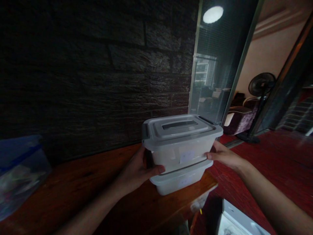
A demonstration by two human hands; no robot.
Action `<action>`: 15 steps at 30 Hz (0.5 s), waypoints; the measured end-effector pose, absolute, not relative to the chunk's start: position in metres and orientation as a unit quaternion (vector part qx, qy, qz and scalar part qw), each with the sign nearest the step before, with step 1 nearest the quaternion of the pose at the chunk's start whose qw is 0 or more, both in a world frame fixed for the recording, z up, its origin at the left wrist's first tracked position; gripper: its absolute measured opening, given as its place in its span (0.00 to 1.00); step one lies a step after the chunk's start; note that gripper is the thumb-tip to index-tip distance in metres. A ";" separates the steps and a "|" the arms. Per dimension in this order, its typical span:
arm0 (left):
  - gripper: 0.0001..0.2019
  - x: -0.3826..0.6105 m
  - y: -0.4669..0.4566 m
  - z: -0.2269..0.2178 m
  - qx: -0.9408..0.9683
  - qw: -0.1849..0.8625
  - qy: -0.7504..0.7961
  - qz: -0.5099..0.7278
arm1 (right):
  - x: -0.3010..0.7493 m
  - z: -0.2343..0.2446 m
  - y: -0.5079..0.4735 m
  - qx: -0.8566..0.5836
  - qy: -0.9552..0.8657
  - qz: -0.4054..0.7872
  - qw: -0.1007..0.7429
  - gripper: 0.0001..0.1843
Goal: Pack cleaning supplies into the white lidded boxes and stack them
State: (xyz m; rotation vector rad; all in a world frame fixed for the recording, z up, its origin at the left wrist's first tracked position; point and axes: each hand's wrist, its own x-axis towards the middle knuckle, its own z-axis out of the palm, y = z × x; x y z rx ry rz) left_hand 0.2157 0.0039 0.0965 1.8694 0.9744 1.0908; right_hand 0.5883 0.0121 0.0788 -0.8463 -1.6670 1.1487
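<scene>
Two white plastic storage boxes are stacked near the right end of a wooden table (93, 182). The upper storage box (171, 155) has a lid with a grey handle and dark side clips, and a small pale label on its front. Below it, the lower storage box (179, 181) also bears a label. My left hand (146, 171) grips the upper box's left end, thumb on the front. At the opposite end, my right hand (220, 153) holds the same box, its thumb at the lower front corner. The fingers behind the box are partly hidden.
A clear bag with a blue strip (22, 173) lies on the table at the left. A dark stone wall (97, 81) rises behind. On the red floor (274, 163) stand a black fan (261, 85) and, near the table, a white box (241, 218).
</scene>
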 end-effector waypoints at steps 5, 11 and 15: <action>0.40 0.214 0.002 0.093 0.727 0.381 0.391 0.416 | 0.592 0.069 0.018 -0.343 -0.678 0.455 0.464 0.34; 0.46 0.213 0.004 0.089 0.734 0.370 0.378 0.426 | 0.591 0.065 0.018 -0.331 -0.668 0.465 0.477 0.31; 0.46 0.212 0.005 0.086 0.735 0.360 0.384 0.427 | 0.589 0.064 0.018 -0.321 -0.669 0.465 0.483 0.29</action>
